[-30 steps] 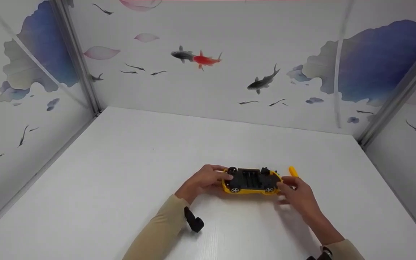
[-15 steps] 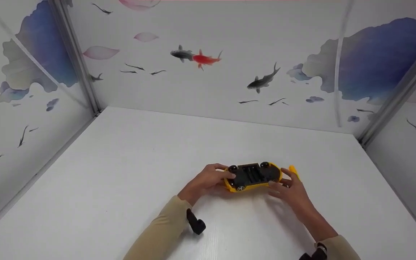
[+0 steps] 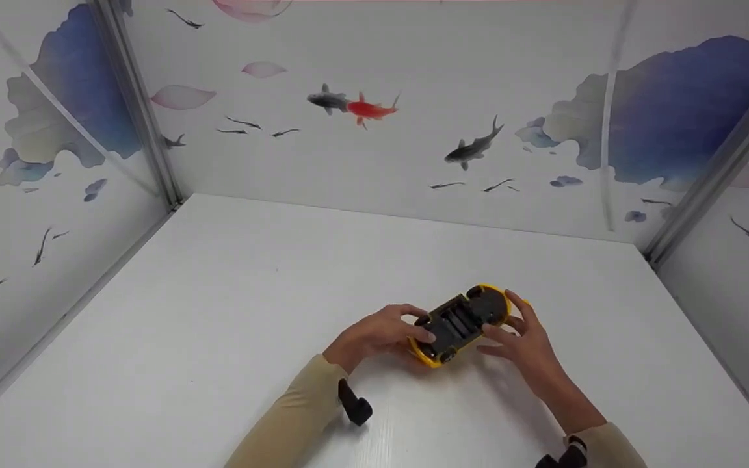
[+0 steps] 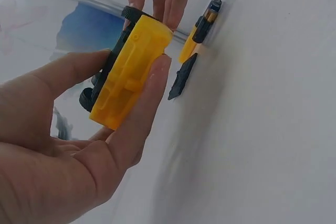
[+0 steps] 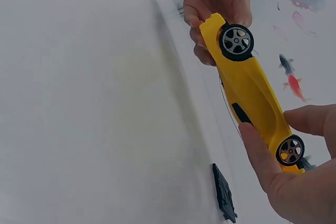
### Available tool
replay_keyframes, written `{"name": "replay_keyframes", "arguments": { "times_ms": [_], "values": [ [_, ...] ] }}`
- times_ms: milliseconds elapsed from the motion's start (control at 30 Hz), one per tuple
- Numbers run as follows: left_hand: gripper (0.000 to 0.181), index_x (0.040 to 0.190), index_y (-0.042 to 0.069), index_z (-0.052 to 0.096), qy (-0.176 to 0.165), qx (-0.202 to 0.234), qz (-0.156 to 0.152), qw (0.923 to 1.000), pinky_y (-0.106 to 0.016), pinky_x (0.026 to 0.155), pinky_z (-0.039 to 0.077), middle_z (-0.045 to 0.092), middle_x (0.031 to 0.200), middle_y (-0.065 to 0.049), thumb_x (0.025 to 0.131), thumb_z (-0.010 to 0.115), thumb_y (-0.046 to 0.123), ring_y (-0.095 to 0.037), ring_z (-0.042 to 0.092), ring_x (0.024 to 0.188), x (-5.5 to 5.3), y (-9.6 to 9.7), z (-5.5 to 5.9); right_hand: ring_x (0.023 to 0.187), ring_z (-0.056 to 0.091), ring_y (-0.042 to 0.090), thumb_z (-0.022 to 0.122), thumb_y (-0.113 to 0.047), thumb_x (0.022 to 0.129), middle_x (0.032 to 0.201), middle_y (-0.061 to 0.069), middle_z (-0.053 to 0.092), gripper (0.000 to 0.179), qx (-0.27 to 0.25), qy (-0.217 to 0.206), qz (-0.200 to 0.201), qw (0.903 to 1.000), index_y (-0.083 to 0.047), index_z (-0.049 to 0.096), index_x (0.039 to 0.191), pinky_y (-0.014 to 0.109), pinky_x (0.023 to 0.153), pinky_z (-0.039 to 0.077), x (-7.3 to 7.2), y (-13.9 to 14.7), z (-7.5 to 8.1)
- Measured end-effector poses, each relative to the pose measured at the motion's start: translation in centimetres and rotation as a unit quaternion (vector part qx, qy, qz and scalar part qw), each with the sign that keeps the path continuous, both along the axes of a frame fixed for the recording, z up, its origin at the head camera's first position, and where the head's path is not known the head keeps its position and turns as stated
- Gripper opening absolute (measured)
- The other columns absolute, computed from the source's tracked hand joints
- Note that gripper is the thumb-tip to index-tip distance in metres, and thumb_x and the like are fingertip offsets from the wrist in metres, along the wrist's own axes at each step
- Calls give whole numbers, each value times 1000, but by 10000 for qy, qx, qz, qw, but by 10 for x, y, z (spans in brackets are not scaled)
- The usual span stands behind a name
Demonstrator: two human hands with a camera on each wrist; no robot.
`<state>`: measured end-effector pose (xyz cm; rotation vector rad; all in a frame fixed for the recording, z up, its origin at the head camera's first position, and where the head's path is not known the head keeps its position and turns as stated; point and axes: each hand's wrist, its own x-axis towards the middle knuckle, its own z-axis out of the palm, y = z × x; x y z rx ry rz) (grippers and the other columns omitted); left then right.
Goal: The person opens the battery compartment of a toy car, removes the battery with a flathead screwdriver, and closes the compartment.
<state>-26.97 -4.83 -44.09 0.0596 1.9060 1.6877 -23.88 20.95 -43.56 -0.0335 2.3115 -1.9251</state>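
A yellow toy car (image 3: 458, 320) is held bottom up over the white table, its black underside and wheels facing up. My left hand (image 3: 374, 333) grips one end, with the thumb on the black underside and a finger along the yellow body (image 4: 134, 72). At the far end my right hand (image 3: 530, 341) holds the car between thumb and fingers. In the right wrist view a right fingertip (image 5: 248, 132) lies by the small dark side window, and a silver-spoked wheel (image 5: 237, 42) shows near the left hand.
On the table lie a flat black plastic piece (image 4: 184, 77) and, beyond it, a yellow stick-like thing (image 4: 188, 50) beside a black and copper cylinder (image 4: 207, 20). White walls printed with fish (image 3: 372, 109) close in the table.
The car has turned so that its right end points away and its left end comes nearer. The right fingers have shifted along its end, and the yellow stick is now mostly hidden.
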Motion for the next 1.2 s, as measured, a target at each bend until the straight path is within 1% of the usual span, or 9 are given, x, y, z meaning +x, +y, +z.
{"name": "replay_keyframes", "arguments": {
  "times_ms": [133, 233, 333, 533, 633, 767, 933, 1100, 1200],
  "values": [
    [57, 135, 16, 61, 145, -500, -371, 9980, -34, 95, 58, 60, 125, -9, 83, 82, 24, -19, 63, 105, 2, 2, 0, 114, 66, 28, 64, -14, 97, 147, 26, 39, 79, 69, 36, -39, 10000, -26, 19, 161, 38, 87, 62, 1, 0, 2],
    [59, 137, 16, 59, 187, -692, -625, 9955, -35, 97, 56, 62, 124, -7, 84, 81, 29, -18, 64, 105, 2, 2, 1, 104, 70, 23, 63, -12, 97, 143, 25, 44, 75, 125, 21, -74, 9999, -27, 24, 160, 37, 85, 62, 2, -2, 3],
    [60, 139, 15, 58, 172, -674, -723, 9950, -37, 99, 56, 63, 126, -7, 86, 80, 32, -18, 65, 107, 2, 2, 1, 101, 70, 21, 62, -11, 97, 142, 25, 46, 72, 158, 43, -100, 9998, -27, 27, 159, 37, 84, 63, 2, -5, 4],
    [58, 140, 12, 58, 138, -538, -714, 9959, -41, 104, 53, 63, 134, -9, 90, 74, 36, -23, 64, 115, -1, -2, 0, 100, 67, 21, 61, -11, 98, 142, 25, 47, 71, 240, 63, -47, 9997, -29, 28, 158, 39, 83, 63, 3, -9, 4],
    [55, 139, 11, 59, 105, -356, -744, 9965, -42, 103, 54, 64, 134, -10, 92, 72, 36, -24, 65, 117, -2, -3, -1, 103, 66, 23, 60, -11, 98, 143, 26, 47, 71, 249, 89, 79, 9996, -28, 27, 159, 41, 84, 62, 3, -8, 4],
    [50, 136, 10, 62, 11, -90, -792, 9968, -42, 101, 55, 68, 129, -11, 94, 69, 35, -25, 68, 114, -3, -4, -1, 111, 67, 28, 59, -9, 99, 150, 26, 44, 71, 292, 100, 271, 9992, -27, 27, 159, 42, 86, 62, 3, -8, 4],
    [48, 133, 10, 64, 26, -34, -825, 9966, -41, 99, 57, 69, 124, -10, 95, 66, 39, -25, 70, 107, -2, -4, 0, 122, 62, 36, 55, -4, 99, 153, 27, 41, 70, 499, 179, 514, 9973, -26, 29, 159, 42, 85, 62, 3, -10, 4],
    [49, 137, 13, 61, 86, 4, -900, 9959, -39, 95, 57, 69, 123, -9, 96, 66, 39, -24, 69, 105, -1, -4, 0, 128, 57, 42, 54, 0, 99, 151, 27, 44, 70, 649, 274, 565, 9959, -28, 30, 159, 41, 84, 62, 5, -12, 4],
    [48, 139, 14, 60, 98, 48, -865, 9962, -37, 91, 58, 70, 122, -9, 96, 66, 36, -24, 69, 104, -1, -4, -1, 129, 57, 41, 56, -3, 99, 152, 25, 44, 69, 701, 273, 510, 9959, -28, 30, 158, 40, 85, 62, 5, -12, 4]
  ]
}}
